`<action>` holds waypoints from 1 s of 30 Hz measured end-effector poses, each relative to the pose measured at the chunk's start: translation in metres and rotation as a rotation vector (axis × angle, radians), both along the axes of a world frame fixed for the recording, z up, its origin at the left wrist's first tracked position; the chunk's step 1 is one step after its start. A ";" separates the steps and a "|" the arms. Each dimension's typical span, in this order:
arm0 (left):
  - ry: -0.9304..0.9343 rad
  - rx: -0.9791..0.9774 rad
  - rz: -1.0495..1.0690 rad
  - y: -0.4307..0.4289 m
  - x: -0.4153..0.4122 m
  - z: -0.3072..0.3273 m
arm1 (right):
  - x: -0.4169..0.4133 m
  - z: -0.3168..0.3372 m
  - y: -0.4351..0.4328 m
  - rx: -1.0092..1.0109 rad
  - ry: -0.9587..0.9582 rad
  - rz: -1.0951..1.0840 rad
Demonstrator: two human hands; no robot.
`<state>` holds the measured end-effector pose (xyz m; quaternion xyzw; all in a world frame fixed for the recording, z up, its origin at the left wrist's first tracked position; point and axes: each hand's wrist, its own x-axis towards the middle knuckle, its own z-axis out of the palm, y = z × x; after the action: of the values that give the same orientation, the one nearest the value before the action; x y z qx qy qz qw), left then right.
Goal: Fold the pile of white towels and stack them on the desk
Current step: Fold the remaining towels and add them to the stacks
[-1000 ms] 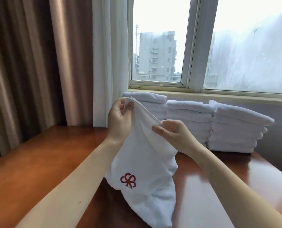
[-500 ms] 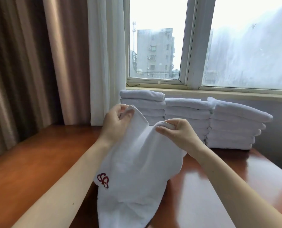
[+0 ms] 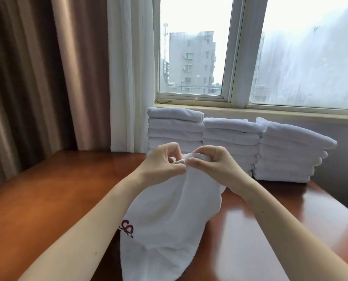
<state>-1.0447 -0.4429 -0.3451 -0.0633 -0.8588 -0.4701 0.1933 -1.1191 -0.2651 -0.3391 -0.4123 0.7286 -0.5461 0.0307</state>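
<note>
Head cam: I've got the white towel (image 3: 173, 216) held up over the bench (image 3: 47, 189), centre-front, its top edge bunched betw. both hands. My left hand (image 3: 162, 162) & right hand (image 3: 213, 165) nearly touch, fingers (image 3: 207, 152) curled, pinching that edge. The cloth hangs in soft folds, red logo (image 3: 126, 230) lower left, and the hem runs out of frame. Three stacks of folded towels (image 3: 232, 142) line the far edge under the window (image 3: 191, 57). A wide stretch of wood shows left of the arms, w/ the curtain (image 3: 47, 78) behind.
</note>
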 end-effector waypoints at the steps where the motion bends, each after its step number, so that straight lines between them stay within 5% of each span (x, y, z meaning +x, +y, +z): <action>1: 0.061 0.013 0.055 0.000 -0.001 0.001 | 0.000 0.001 0.001 -0.014 0.005 0.001; 9: 0.416 0.182 0.424 -0.017 -0.010 0.011 | 0.003 0.010 0.009 0.048 0.015 0.087; 24: 0.453 0.146 0.503 -0.021 -0.040 0.059 | -0.004 0.059 0.022 -0.057 0.402 -0.112; 30: 0.433 -0.078 0.486 -0.011 -0.050 0.097 | -0.013 0.091 0.029 0.061 0.380 -0.120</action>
<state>-1.0948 -0.4541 -0.2480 0.0376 -0.8051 -0.3527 0.4754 -1.1319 -0.2359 -0.2484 -0.4627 0.7606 -0.4372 -0.1275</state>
